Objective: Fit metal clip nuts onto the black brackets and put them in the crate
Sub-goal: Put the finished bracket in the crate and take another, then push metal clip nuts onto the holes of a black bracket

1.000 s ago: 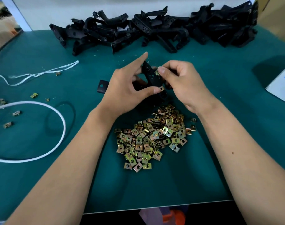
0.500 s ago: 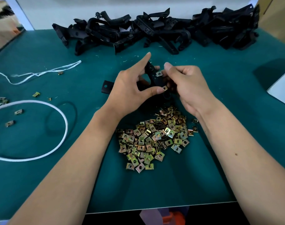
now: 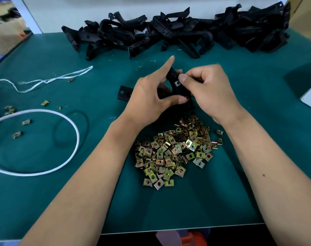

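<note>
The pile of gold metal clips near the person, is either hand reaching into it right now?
No, both the left hand and right hand hold a black bracket above the clip pile.

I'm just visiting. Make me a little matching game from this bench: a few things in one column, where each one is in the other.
Things:
1. bracket pile
2. nut heap
3. white cord
4. held bracket

Places:
A. between both hands
B. far edge of the table
C. left side, looped
D. near middle, below the hands

Pairs: 1-B, 2-D, 3-C, 4-A
</note>
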A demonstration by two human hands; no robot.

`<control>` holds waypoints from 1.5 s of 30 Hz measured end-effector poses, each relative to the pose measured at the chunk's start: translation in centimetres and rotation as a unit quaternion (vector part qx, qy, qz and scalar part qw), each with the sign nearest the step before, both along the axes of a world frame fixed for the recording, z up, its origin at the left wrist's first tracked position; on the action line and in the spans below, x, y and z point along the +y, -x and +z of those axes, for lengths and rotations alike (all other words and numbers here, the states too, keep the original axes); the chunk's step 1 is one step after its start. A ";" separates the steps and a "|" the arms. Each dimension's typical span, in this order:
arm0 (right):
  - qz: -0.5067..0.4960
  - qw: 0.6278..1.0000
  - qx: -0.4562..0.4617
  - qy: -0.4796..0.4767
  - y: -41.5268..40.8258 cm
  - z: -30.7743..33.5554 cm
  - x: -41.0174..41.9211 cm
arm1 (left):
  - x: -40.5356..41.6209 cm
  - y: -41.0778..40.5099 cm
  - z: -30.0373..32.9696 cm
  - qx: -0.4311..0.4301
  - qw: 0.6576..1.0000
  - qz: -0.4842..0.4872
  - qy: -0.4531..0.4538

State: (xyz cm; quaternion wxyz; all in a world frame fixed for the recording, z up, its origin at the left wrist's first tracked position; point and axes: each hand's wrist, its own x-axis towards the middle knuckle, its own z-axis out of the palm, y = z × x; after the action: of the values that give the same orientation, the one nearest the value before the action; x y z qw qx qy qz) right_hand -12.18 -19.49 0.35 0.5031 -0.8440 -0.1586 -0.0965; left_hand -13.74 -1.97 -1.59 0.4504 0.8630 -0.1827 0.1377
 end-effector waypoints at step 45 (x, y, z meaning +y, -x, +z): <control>-0.573 0.797 0.102 -0.163 31.5 -4.1 -42.5 | -46.0 18.0 3.6 -0.276 0.818 -0.384 -0.327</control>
State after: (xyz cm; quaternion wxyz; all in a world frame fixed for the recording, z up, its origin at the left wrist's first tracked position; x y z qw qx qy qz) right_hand -43.69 -62.02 -3.77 0.4994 -0.6914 0.4241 -0.3045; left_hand -31.69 -47.94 2.04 0.0890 0.7451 -0.6504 0.1182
